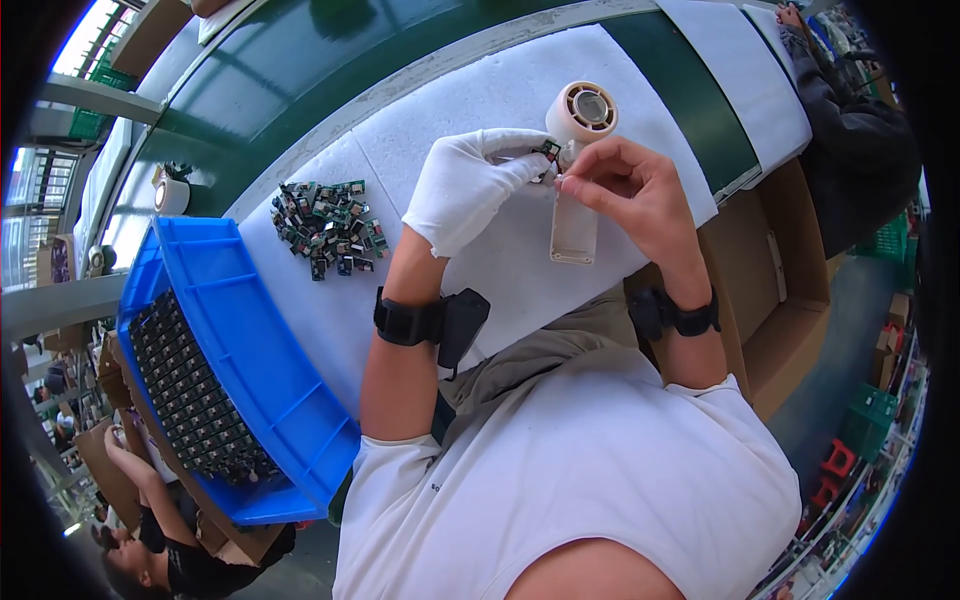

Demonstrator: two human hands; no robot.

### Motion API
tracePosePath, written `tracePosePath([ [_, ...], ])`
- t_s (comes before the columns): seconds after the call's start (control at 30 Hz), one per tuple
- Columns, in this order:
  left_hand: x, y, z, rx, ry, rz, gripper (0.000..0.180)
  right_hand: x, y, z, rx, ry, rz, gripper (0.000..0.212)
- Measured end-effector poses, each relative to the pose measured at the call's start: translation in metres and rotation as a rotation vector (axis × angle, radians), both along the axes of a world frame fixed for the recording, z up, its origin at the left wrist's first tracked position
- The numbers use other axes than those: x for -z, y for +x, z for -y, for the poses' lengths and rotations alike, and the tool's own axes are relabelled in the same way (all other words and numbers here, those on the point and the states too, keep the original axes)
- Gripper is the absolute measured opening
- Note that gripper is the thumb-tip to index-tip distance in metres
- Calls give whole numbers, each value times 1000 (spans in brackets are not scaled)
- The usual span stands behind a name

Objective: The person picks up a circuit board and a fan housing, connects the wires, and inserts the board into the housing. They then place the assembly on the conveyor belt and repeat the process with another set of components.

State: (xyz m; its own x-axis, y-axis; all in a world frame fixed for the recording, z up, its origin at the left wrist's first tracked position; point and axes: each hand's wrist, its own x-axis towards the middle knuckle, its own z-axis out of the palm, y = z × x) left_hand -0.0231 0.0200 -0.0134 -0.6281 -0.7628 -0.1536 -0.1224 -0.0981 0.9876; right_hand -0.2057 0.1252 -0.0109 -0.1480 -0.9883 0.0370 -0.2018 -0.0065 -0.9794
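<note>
In a white glove, my left hand (pixel 463 188) pinches a small green circuit board (pixel 547 150) between thumb and fingertips. My bare right hand (pixel 640 200) is closed close beside it, thumb and forefinger meeting over something too small to make out. Under and between the hands lies a cream handheld fan, its round head (pixel 583 112) pointing away from me. The fan's handle (pixel 574 232) is an open, shallow shell that extends toward me. My fingers hide the joint between head and handle. A loose heap of small circuit boards (pixel 328 226) lies left of my gloved hand.
White foam sheeting (pixel 400 120) covers the green table (pixel 270 80). At the left, a tilted blue bin (pixel 265 330) holds rows of circuit boards (pixel 195 390). An open cardboard box (pixel 775 290) stands at my right. Other people sit at lower left and upper right.
</note>
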Motion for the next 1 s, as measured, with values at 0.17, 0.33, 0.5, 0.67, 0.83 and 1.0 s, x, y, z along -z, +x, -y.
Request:
tracePosePath([
  [0.17, 1, 0, -2, 9, -6, -21, 25, -4, -1, 1, 114, 52, 82, 19],
  [0.33, 5, -3, -5, 10, -39, -72, 24, -18, 7, -1, 248, 7, -391, 18],
  [0.5, 10, -3, -6, 17, -129, -66, 23, -16, 5, 0, 181, -123, -505, 17],
  [0.67, 9, -3, -10, -19, -269, -83, 23, -19, 4, 0, 180, -110, -507, 16],
  [0.83, 7, -3, -10, -13, -349, -42, 24, -21, 6, -2, 201, -85, -463, 16],
  [1.0, 11, -3, -9, -4, -322, -67, 24, -21, 6, -1, 211, -106, -465, 16],
])
